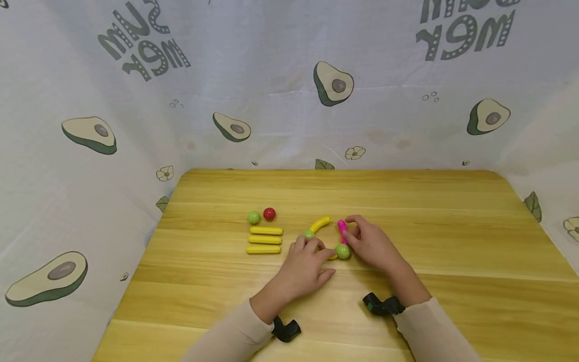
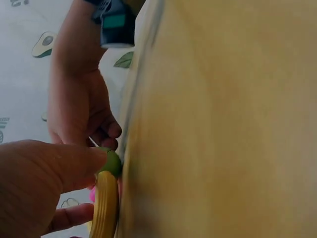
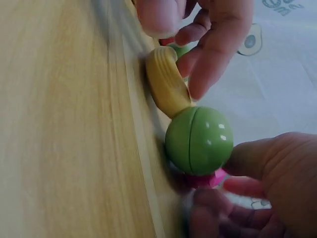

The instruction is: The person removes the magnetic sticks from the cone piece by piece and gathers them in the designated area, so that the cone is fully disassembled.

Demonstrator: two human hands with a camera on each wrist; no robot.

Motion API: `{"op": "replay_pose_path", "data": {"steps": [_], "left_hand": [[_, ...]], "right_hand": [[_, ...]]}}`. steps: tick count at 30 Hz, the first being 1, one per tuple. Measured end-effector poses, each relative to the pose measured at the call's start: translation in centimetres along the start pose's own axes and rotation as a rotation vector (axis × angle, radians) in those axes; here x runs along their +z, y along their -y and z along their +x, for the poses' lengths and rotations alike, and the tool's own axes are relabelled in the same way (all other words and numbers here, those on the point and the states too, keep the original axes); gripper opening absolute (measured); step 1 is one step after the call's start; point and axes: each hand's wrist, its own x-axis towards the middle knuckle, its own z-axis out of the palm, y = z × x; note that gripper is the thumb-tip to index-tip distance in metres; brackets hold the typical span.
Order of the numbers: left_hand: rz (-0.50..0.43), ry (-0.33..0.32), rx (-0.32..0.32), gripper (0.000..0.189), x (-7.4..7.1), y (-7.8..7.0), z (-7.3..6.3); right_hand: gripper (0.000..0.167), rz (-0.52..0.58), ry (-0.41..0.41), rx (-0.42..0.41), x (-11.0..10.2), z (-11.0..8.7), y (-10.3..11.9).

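My right hand (image 1: 372, 245) pinches a bright pink stick-shaped piece (image 1: 342, 230) between thumb and fingers. At that piece's near end sits a green ball (image 3: 199, 141) with a seam around it. A curved, ridged yellow piece like a toy banana (image 3: 166, 82) meets the ball's other side. My left hand (image 1: 304, 266) lies over this curved piece, its index finger touching it near the ball and its thumb apart from it. Behind the left fingers are a second green ball (image 1: 309, 234) and another banana-like yellow piece (image 1: 321, 223). The left fingers partly hide the near pieces.
Left of the hands, three straight ridged yellow sticks (image 1: 265, 240) lie in parallel on the wooden table (image 1: 429, 201). Behind them stand a green ball (image 1: 254, 217) and a red ball (image 1: 269, 213). A printed curtain (image 1: 280, 60) hangs at the table's back and sides.
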Motion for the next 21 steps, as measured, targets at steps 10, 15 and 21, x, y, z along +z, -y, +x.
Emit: {"op": "replay_pose_path", "data": {"steps": [10, 15, 21], "left_hand": [[-0.024, -0.038, 0.046, 0.039, 0.4, -1.2, -0.2], [0.036, -0.063, 0.051, 0.038, 0.8, -1.8, -0.2], [0.07, -0.094, 0.03, 0.032, 1.0, -2.3, -0.3]], "right_hand": [[0.029, 0.076, 0.103, 0.083, -0.2, -0.4, 0.4], [0.024, 0.141, 0.201, 0.1, 0.1, -0.7, 0.9], [0.019, 0.104, 0.186, 0.104, 0.3, -0.8, 1.3]]}}
